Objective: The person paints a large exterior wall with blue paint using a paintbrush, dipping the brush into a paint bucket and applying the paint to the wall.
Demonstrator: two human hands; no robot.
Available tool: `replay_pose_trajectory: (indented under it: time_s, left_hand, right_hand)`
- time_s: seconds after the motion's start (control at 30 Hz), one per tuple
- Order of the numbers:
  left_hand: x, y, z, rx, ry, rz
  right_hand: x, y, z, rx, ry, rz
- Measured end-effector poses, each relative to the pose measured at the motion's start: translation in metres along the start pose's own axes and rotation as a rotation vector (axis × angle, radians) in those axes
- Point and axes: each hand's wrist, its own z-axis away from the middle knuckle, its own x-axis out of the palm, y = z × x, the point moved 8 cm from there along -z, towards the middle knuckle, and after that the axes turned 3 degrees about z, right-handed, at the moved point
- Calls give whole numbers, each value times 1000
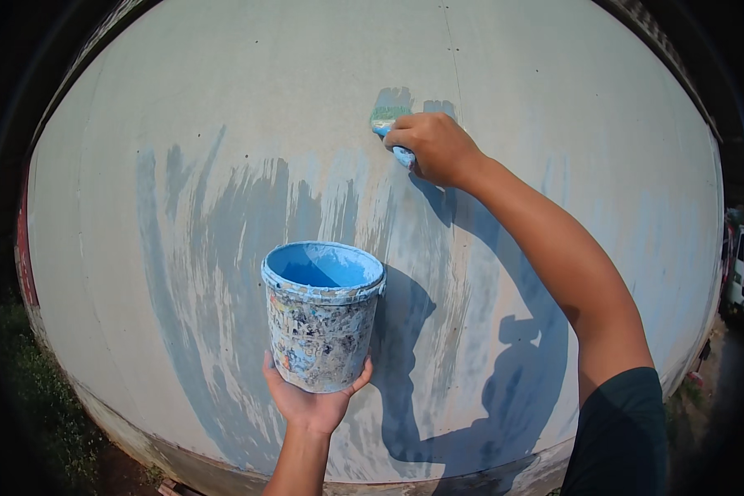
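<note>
My left hand holds up a paint-spattered bucket from below, its palm under the base and fingers round the lower sides. Blue paint shows inside the bucket. Higher up and to the right, my right hand is closed round the handle of a paintbrush. The brush has green bristles and a blue, paint-covered ferrule, and its bristles touch the pale grey wall at the lower end of a fresh wet streak. Broad blue-grey strokes cover the wall's middle and lower part.
Shadows of my arm, body and the bucket fall on the wall at the right. Grass grows along the foot of the wall at the lower left. A white vehicle stands beyond the wall's right edge.
</note>
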Motion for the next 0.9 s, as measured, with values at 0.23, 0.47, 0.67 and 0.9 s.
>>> replay_pose_trajectory:
  time_s: [0.23,0.47,0.67,0.9]
  left_hand:
    - [-1,9,1,-15,-87,-30]
    - [-7,9,-5,-72,-111,-15]
    - [-12,15,-6,-28,-132,-40]
    - [-17,28,-2,0,-48,-6]
  right_hand:
    - [-1,-48,50,224,-339,-736]
    - [-42,62,-15,287,88,-249]
    - [0,1,14,12,110,-73]
    - [23,-41,16,244,-274,-721]
